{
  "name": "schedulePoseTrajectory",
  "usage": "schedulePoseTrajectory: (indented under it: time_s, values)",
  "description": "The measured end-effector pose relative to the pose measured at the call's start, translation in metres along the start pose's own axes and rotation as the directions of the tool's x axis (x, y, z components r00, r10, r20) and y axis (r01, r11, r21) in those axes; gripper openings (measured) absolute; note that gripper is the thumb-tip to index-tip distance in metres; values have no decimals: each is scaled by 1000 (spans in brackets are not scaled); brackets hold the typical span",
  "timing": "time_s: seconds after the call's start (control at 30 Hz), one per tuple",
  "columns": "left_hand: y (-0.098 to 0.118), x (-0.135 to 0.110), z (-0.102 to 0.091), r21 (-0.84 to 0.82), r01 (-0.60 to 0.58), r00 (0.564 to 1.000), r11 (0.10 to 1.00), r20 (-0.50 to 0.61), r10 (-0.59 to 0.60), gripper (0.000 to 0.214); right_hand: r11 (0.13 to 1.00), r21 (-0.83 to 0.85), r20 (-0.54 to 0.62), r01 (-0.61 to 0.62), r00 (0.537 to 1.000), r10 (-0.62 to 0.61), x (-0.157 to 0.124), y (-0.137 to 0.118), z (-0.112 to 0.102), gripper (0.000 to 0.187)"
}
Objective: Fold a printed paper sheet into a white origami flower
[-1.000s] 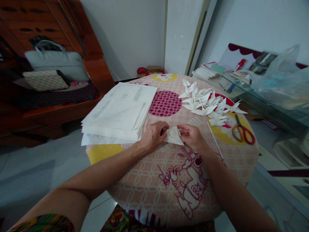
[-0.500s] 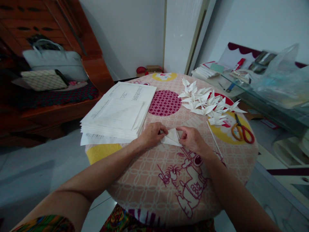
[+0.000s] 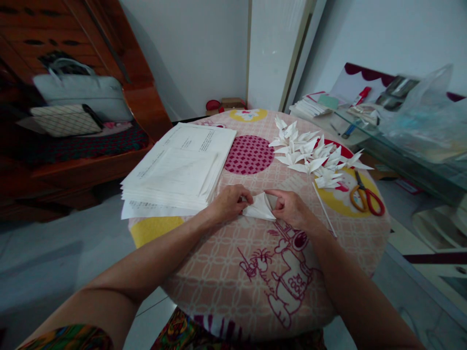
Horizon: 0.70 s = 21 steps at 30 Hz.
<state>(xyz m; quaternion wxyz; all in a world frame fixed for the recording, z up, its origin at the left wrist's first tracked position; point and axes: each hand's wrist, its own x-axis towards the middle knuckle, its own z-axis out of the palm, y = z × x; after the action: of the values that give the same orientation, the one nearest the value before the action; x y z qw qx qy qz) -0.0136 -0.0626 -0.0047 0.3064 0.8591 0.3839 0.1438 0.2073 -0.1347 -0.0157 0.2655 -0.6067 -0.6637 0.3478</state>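
A small folded piece of white paper (image 3: pixel 260 207) lies on the tablecloth between my two hands. My left hand (image 3: pixel 233 200) grips its left corner, fingers curled. At its right side my right hand (image 3: pixel 290 206) pinches the paper, thumb bent and index finger reaching along the top edge, with a fold slightly raised. Beyond my right hand is a cluster of folded white paper cranes (image 3: pixel 310 150). To the left stands a stack of white paper sheets (image 3: pixel 204 138), some printed, with smaller cut pieces (image 3: pixel 184 172) on top.
Scissors (image 3: pixel 361 192) with orange and red handles lie at the table's right. A thin white stick (image 3: pixel 324 209) rests beside my right forearm. A glass shelf (image 3: pixel 394 155) holds a plastic bag (image 3: pixel 419 121). At left, bags (image 3: pixel 83 97) sit on a wooden bench (image 3: pixel 142 97).
The fold on the paper's right side has opened a little under my right fingers. My left hand stays nearly where it was.
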Motion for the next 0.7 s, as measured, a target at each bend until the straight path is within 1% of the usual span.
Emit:
schedulePoseTrajectory:
  time_s: [0.1,0.17,0.2,0.27,0.33,0.4,0.47,0.5,0.6,0.7]
  values:
    - [0,0,0,-11,3,1000,1000,-8,-3,22,999,25,-5,23,1000,-23,-3,-3,-2,84]
    - [0,-1,0,-17,10,1000,1000,-17,-10,22,995,-32,-15,92,996,-92,-6,-6,-4,84]
    - [1,-1,0,-22,15,1000,1000,-24,-15,22,986,-80,-19,145,989,-147,-8,-7,-4,81]
    - [1,-2,0,-52,25,999,998,-42,-27,22,943,-193,-21,269,960,-278,-11,-9,-5,69]
    - [1,-2,0,-122,38,998,992,-41,-43,21,879,-294,-18,376,917,-399,-13,-10,-5,60]
    - [-1,-1,0,-215,73,997,974,-12,-77,20,827,-352,-12,437,882,-471,-13,-10,-4,60]
    - [-5,0,0,-282,98,995,954,5,-101,20,806,-375,-3,458,869,-495,-12,-10,-2,63]
    - [-8,1,0,-300,97,995,949,-9,-104,19,803,-385,0,456,870,-493,-12,-10,-2,64]
    - [-13,3,0,-353,67,992,933,-80,-101,18,806,-418,-1,419,887,-462,-11,-11,-1,62]
    - [-13,3,0,-416,75,984,906,-119,-136,20,809,-441,24,389,906,-422,-12,-12,-3,58]
